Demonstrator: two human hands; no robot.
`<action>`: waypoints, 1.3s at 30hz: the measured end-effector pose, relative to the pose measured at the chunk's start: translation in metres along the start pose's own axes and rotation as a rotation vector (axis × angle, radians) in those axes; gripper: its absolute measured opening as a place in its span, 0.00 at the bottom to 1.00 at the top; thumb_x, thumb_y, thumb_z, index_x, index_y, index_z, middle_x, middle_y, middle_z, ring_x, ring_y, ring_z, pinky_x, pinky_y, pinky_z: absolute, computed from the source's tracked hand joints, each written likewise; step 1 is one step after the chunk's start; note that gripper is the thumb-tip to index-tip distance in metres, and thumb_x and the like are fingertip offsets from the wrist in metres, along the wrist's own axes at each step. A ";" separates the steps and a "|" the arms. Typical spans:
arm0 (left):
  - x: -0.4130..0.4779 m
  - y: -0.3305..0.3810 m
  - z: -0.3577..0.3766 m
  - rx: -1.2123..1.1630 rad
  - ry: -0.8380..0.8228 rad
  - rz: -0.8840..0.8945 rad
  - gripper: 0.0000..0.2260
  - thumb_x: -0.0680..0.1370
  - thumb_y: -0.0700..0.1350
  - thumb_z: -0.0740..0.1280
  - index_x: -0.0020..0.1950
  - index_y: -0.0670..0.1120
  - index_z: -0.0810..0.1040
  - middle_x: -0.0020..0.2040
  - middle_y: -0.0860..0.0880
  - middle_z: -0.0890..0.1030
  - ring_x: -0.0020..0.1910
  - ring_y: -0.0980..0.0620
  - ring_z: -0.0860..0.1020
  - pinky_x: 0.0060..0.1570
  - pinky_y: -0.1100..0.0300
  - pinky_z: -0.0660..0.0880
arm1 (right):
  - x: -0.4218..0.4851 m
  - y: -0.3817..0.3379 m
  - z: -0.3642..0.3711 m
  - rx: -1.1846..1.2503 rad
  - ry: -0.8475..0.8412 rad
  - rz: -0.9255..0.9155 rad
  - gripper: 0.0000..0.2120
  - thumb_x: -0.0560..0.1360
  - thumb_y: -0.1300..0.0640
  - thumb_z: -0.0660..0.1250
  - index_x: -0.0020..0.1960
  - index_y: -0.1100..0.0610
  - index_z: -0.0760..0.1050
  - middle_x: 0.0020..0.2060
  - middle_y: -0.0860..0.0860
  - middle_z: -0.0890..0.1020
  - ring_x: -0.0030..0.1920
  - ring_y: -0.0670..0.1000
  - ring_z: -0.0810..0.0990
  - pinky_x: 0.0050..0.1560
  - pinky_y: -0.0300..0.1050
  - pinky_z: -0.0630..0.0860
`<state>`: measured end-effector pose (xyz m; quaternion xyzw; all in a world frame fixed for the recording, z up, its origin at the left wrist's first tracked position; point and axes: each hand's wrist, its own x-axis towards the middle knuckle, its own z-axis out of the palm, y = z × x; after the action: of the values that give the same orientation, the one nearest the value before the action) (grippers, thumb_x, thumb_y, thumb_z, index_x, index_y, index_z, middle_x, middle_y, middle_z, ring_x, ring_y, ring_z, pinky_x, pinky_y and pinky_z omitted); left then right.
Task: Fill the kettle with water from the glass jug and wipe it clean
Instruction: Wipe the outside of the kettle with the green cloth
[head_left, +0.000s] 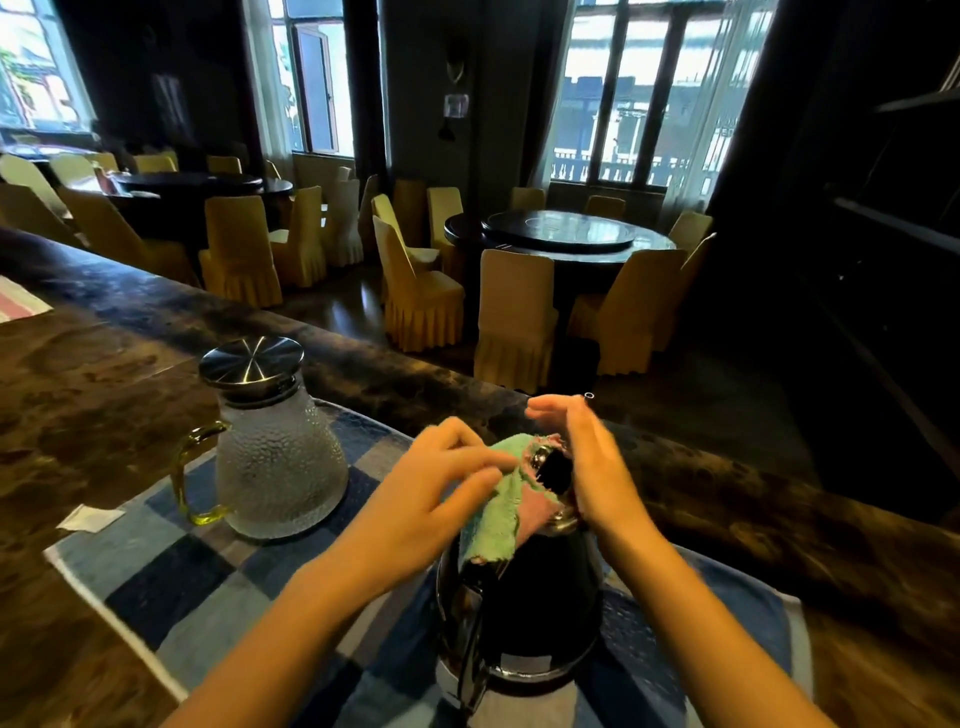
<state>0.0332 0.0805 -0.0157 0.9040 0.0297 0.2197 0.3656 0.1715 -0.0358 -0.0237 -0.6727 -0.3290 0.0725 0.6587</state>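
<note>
A dark, shiny kettle (535, 613) stands on a blue checked mat (171, 577) near the counter's front edge. A green and pink cloth (501, 512) is draped over the kettle's top. My left hand (431, 499) presses this cloth against the kettle with fairly straight fingers. My right hand (587, 462) lies flat against the right side of the kettle's top, fingers extended. The textured glass jug (275, 467), with a metal lid and a yellow-green handle, stands upright on the mat to the left, apart from both hands.
The mat lies on a dark brown marbled counter (88, 395). A small white paper scrap (88, 518) sits by the mat's left edge. Beyond the counter are round dark tables (566, 236) and several yellow-covered chairs.
</note>
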 end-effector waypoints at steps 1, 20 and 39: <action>0.004 -0.003 0.005 0.069 0.009 0.019 0.17 0.76 0.59 0.57 0.60 0.56 0.74 0.55 0.57 0.71 0.57 0.58 0.70 0.57 0.58 0.69 | 0.000 0.001 0.003 -0.022 -0.006 0.041 0.20 0.83 0.49 0.48 0.51 0.53 0.77 0.52 0.52 0.80 0.56 0.49 0.78 0.58 0.42 0.71; -0.001 0.028 0.026 0.015 -0.146 -0.025 0.22 0.80 0.51 0.57 0.67 0.65 0.48 0.70 0.67 0.53 0.72 0.68 0.49 0.68 0.75 0.45 | -0.002 0.002 0.002 -0.131 -0.037 0.154 0.23 0.78 0.38 0.46 0.53 0.49 0.75 0.51 0.51 0.81 0.55 0.51 0.79 0.61 0.53 0.72; 0.007 0.028 0.021 0.111 -0.209 -0.121 0.23 0.80 0.49 0.56 0.74 0.48 0.56 0.72 0.51 0.63 0.68 0.53 0.65 0.71 0.59 0.61 | 0.002 0.003 -0.001 -0.228 -0.072 0.176 0.27 0.81 0.40 0.44 0.46 0.50 0.79 0.48 0.51 0.82 0.52 0.51 0.79 0.53 0.47 0.71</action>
<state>0.0450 0.0477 -0.0073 0.9373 0.0579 0.0997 0.3289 0.1747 -0.0347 -0.0259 -0.7663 -0.2984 0.1162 0.5570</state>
